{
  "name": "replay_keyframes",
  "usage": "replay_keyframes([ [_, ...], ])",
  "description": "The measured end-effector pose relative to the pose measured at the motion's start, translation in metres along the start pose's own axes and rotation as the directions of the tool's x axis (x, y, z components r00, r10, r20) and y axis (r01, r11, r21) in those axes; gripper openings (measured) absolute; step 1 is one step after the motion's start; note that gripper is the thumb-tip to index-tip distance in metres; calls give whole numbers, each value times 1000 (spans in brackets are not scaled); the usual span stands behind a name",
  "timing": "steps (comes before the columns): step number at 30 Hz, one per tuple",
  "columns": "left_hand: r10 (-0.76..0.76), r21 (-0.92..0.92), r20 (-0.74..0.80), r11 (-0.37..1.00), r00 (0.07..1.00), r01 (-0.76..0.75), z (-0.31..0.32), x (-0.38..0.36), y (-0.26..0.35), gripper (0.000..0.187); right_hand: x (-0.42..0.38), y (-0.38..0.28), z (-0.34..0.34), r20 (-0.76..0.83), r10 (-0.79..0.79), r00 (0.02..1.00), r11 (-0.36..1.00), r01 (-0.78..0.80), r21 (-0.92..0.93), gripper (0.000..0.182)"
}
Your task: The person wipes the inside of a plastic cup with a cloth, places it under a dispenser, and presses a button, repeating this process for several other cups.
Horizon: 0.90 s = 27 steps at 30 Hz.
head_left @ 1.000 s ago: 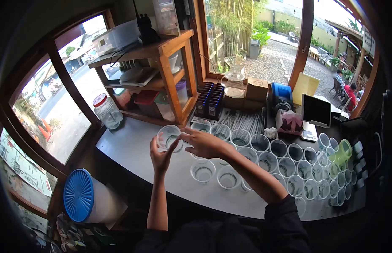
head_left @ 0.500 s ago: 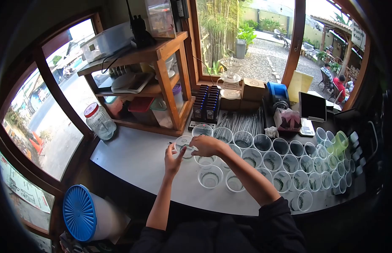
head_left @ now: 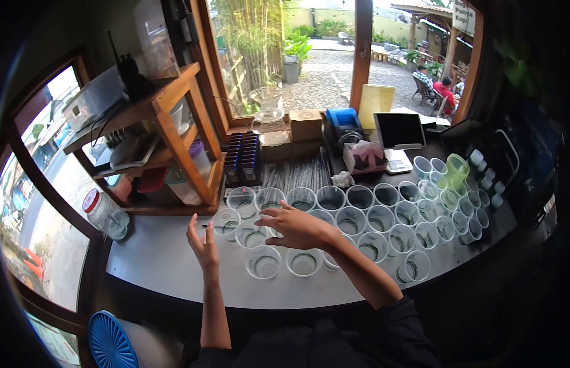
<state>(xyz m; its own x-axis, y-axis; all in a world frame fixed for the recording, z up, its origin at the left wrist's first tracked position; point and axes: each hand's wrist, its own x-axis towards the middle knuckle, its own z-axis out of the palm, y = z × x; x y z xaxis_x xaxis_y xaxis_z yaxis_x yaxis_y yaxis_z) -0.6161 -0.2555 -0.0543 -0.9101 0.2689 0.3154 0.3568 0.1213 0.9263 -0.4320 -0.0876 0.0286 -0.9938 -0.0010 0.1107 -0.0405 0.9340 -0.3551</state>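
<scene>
Several clear plastic cups (head_left: 350, 221) stand in rows on the grey counter (head_left: 156, 264). My left hand (head_left: 202, 245) is raised just left of the rows, palm up-turned and fingers apart, holding nothing. The nearest cup (head_left: 225, 222) stands at the left end of the rows, just right of that hand. My right hand (head_left: 297, 228) hovers flat over the cups in the left part of the rows, fingers spread, with nothing gripped. A cup (head_left: 263, 262) and another (head_left: 303, 262) stand in the front row below it.
A wooden shelf (head_left: 174, 135) stands at the back left, a red-lidded glass jar (head_left: 106, 214) beside it. Behind the cups lie straws (head_left: 297, 175), a tissue box (head_left: 364, 156), a tablet (head_left: 398, 130) and a glass carafe (head_left: 267, 116). A blue-lidded container (head_left: 110, 340) sits below the counter.
The cup that both hands held up has been set down at the left end of the rows. Both hands let go and opened. The view has swung to the right.
</scene>
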Motion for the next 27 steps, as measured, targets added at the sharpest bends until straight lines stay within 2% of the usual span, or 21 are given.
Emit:
replay_keyframes([
  [3, 215, -32, 68, 976, 974, -214, 17, -22, 56, 44, -48, 2, -13, -57, 74, 996, 996, -76, -36, 53],
  [6, 293, -102, 250, 956, 923, -276, 42, -54, 96, 44, -109, 4, -24, -79, 151, 985, 988, -153, -16, 57],
  [8, 330, -292, 431, 932, 840, -217, 64, -79, 114, 38, -158, -1, -41, -23, 220, 975, 973, -218, 73, 57],
  [10, 320, -323, 549, 933, 772, -157, 88, -116, 146, 36, -211, 4, -47, -73, 220, 973, 969, -210, 130, 58],
  [12, 352, -360, 666, 924, 658, -130, 117, -147, 163, 35, -267, 6, -58, -124, 254, 959, 955, -229, 188, 59],
  [13, 336, -388, 726, 921, 600, -46, 134, -165, 170, 34, -296, 10, -60, -195, 241, 951, 952, -192, 239, 57],
  [14, 326, -406, 781, 913, 533, 37, 151, -184, 178, 34, -325, 12, -65, -224, 298, 928, 932, -232, 277, 57],
  [16, 394, -450, 833, 891, 388, 63, 184, -223, 198, 30, -386, 10, -73, -285, 410, 866, 883, -299, 362, 55],
  [19, 450, -468, 877, 880, 167, 87, 229, -287, 226, 29, -476, 15, -64, -408, 584, 702, 801, -418, 428, 47],
  [21, 441, -448, 894, 886, 81, 116, 259, -332, 242, 28, -529, 18, -56, -443, 680, 585, 728, -467, 502, 42],
  [27, 440, -416, 892, 889, -102, 193, 348, -438, 295, 28, -638, 17, -52, -435, 816, 382, 579, -527, 623, 39],
])
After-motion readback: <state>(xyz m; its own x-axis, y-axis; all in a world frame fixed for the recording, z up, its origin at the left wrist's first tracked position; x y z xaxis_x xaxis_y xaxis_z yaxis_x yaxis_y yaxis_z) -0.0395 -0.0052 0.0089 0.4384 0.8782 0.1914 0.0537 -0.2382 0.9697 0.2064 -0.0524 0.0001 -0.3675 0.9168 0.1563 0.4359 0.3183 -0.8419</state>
